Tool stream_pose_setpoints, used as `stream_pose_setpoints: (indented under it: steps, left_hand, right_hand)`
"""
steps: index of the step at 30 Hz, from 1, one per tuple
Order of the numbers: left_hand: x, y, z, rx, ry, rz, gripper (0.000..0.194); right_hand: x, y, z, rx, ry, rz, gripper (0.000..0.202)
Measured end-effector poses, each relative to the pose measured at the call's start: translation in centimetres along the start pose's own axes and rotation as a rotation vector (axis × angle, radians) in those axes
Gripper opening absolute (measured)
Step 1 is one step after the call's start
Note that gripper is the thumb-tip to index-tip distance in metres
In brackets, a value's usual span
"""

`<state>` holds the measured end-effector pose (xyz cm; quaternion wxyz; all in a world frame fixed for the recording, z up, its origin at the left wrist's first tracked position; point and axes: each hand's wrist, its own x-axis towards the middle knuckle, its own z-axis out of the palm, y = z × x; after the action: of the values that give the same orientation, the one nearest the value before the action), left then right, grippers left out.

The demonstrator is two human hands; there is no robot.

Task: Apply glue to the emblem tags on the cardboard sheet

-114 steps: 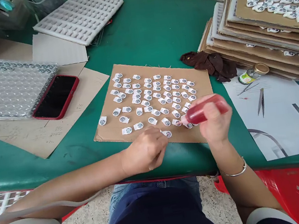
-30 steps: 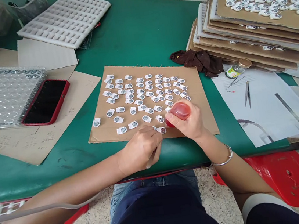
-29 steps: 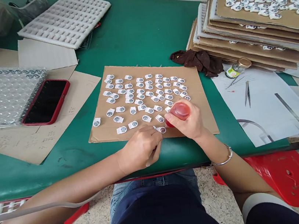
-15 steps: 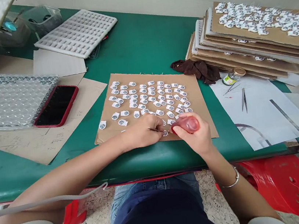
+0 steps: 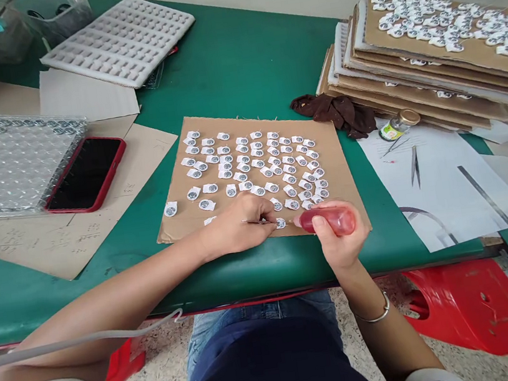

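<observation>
My left hand (image 5: 248,219) is closed around a thin metal pair of tweezers (image 5: 252,221), mostly hidden by the fingers. The tips reach a small white tag with a dark round print (image 5: 280,223) near the front edge of the cardboard sheet (image 5: 177,228). My right hand (image 5: 342,238) grips a squeeze bottle of red liquid (image 5: 334,220), tilted nearly flat. Its narrow nozzle points left, close to that tag; whether it touches I cannot tell. Many similar tags lie in loose rows on the cardboard beyond my hands.
A phone (image 5: 86,175) and clear blister tray (image 5: 5,169) lie left. White foam tray (image 5: 120,42) sits behind. At right stand a cardboard stack (image 5: 363,90) of tags, a brown cloth (image 5: 338,115), a small jar (image 5: 398,125) and another pair of tweezers (image 5: 414,166) on paper.
The bottle has tipped from pointing toward me to lying more sideways, and my right hand has shifted slightly right. My left hand stays almost in place. The whole view has shifted a little.
</observation>
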<state>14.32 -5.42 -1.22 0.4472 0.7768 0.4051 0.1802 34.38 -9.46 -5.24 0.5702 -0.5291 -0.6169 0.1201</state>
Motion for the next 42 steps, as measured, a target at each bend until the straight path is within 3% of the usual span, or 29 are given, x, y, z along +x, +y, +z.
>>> stream_pose_setpoints:
  steps: [42]
  left_hand:
    - [0.14,0.13,-0.14,-0.031,-0.019,-0.042,0.014]
  right_hand:
    - [-0.28,-0.12,-0.14,0.049,-0.112,-0.025,0.021]
